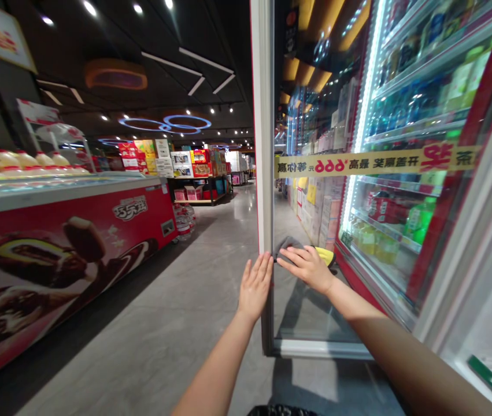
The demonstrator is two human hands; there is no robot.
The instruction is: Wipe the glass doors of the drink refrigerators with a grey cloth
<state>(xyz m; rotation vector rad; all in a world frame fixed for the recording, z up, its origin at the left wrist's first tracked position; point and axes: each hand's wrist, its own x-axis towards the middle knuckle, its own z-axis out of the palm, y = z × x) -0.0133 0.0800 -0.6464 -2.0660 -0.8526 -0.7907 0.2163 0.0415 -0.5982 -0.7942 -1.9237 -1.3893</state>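
Observation:
A glass cooler door (310, 202) with a pale frame stands swung open in front of me. My right hand (309, 267) presses a grey and yellow cleaning cloth (288, 243) against the lower part of the pane, near the frame. Part of the cloth is hidden under the fingers, and its yellow side (326, 255) shows beyond the hand. Against the outer edge of the door rests my left hand (255, 287), its fingers stretched out and holding nothing. A yellow strip with mirrored lettering (376, 164) crosses the glass above both hands.
To the right, a lit drinks cooler (402, 231) holds rows of bottles behind the door. A red ice-cream freezer (76, 248) runs along the left. Boxed goods (200, 163) are stacked farther back, and grey floor (211, 260) lies between.

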